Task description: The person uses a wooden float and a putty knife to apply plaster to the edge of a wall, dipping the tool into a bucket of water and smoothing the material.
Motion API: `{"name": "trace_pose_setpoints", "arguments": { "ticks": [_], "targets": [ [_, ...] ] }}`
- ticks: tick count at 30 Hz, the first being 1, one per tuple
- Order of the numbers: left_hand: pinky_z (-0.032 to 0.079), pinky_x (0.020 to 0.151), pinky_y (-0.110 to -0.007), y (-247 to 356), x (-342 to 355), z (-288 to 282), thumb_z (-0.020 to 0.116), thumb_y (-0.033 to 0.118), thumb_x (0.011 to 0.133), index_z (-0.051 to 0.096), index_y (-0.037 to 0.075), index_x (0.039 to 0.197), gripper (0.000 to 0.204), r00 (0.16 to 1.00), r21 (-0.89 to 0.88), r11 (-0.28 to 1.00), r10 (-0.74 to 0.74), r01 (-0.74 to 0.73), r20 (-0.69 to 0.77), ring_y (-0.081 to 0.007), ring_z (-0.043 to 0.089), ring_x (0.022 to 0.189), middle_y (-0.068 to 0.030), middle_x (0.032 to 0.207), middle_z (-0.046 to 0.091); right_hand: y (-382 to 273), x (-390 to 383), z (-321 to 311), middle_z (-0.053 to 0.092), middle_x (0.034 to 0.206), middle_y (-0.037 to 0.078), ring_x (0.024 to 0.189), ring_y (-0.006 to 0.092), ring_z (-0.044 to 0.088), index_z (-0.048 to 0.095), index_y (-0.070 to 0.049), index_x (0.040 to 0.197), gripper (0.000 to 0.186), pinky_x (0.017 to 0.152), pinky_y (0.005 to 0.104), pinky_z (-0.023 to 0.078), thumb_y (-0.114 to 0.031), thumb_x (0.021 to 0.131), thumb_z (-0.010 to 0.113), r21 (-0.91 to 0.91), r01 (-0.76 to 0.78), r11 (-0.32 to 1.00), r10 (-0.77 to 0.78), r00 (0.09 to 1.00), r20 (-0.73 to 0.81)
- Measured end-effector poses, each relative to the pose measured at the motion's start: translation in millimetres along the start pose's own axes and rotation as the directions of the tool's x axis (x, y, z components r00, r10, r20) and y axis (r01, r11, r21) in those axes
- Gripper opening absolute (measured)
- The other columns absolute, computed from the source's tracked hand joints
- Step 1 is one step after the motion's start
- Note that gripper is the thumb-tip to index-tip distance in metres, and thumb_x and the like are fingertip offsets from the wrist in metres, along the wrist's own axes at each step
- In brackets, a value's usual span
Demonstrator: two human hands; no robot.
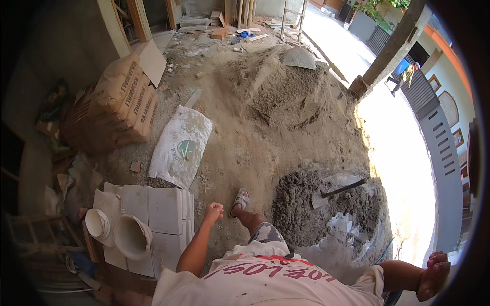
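My left hand (214, 212), fingers loosely curled and nothing visible in them, hangs beside a stack of white blocks (166, 211). Out at the lower right my right hand (434, 278) is curled into a fist, with no object showing in it. Between the two arms, ahead of my body, lies a patch of wet grey mortar (301, 211). A hoe (344, 188) rests in it, its metal blade in the mix and its dark handle pointing right. My sandalled foot (240, 199) is on the sandy ground left of the mortar.
Two pale buckets (131, 236) stand on the blocks. Beyond lie a white sack (179, 145) and stacked brown paper sacks (117, 104). A sand heap (286, 94) with a half-round grey object (298, 58) rises ahead. A post (390, 51) stands right; another person (403, 74) is outside.
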State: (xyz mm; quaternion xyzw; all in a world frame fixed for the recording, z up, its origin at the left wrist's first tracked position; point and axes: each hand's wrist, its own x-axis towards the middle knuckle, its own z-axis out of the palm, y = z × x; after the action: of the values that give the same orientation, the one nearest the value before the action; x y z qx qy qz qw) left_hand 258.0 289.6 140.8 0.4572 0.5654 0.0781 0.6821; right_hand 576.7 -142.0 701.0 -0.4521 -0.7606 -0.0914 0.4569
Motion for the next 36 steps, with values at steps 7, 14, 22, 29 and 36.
{"name": "trace_pose_setpoints", "arguments": {
  "ticks": [7,14,22,29,36],
  "targets": [
    [0.048,0.057,-0.029,88.4,125.3,-18.9,0.061,0.022,0.085,0.061,0.003,0.096,0.022,1.0,0.285,0.958,0.006,-0.012,0.023,-0.0158,0.059,0.065,-0.0047,0.079,0.062,430.0,-19.3,165.0,0.05,0.127,0.021,0.106,0.0335,0.054,0.033,-0.012,0.14,0.067,0.084,0.0517,0.045,-0.047,0.087,0.055,-0.391,-0.92,0.012,0.926,-0.138,0.351],
    [0.05,0.055,-0.032,129.4,151.0,-143.6,0.051,0.017,0.092,0.057,0.006,0.103,0.017,0.86,-0.195,0.965,-0.248,0.178,-0.445,-0.0204,0.061,0.064,-0.0093,0.086,0.061,568.8,119.8,336.5,0.05,0.13,0.022,0.112,0.0351,0.056,0.027,-0.01,0.145,0.071,0.09,0.0462,0.049,-0.055,0.093,0.042,0.883,-0.422,-0.206,0.818,0.421,0.392],
    [0.051,0.056,-0.047,32.8,196.9,-191.7,0.05,0.016,0.092,0.053,0.004,0.12,0.031,0.717,-0.572,0.734,-0.614,0.365,-0.33,-0.0291,0.062,0.072,-0.0145,0.091,0.061,749.3,204.6,464.3,0.056,0.12,0.023,0.104,0.0314,0.061,0.03,-0.008,0.143,0.062,0.083,0.0419,0.054,-0.048,0.096,0.04,0.77,-0.561,-0.304,0.758,0.348,0.552],
    [0.05,0.057,-0.046,202.6,341.4,-223.5,0.053,0.02,0.092,0.055,0.005,0.113,0.026,0.761,-0.484,0.777,-0.578,0.403,-0.294,-0.0257,0.06,0.064,-0.0117,0.087,0.061,882.6,97.6,566.5,0.061,0.119,0.013,0.102,0.027,0.062,0.045,-0.016,0.136,0.056,0.085,0.0441,0.051,-0.034,0.085,0.06,-0.589,-0.808,0.021,0.711,-0.402,0.577],
    [0.05,0.059,-0.027,518.6,499.7,-294.1,0.058,0.015,0.089,0.06,-0.002,0.087,0.018,0.866,-0.187,0.98,-0.034,-0.07,-0.5,-0.0155,0.058,0.064,-0.0078,0.081,0.061,959.7,-20.0,609.6,0.068,0.096,0.012,0.075,0.0249,0.069,0.059,-0.01,0.107,0.023,0.059,0.0397,0.056,-0.023,0.091,0.05,-0.343,-0.757,-0.556,0.649,-0.653,0.39]
  ]
}}
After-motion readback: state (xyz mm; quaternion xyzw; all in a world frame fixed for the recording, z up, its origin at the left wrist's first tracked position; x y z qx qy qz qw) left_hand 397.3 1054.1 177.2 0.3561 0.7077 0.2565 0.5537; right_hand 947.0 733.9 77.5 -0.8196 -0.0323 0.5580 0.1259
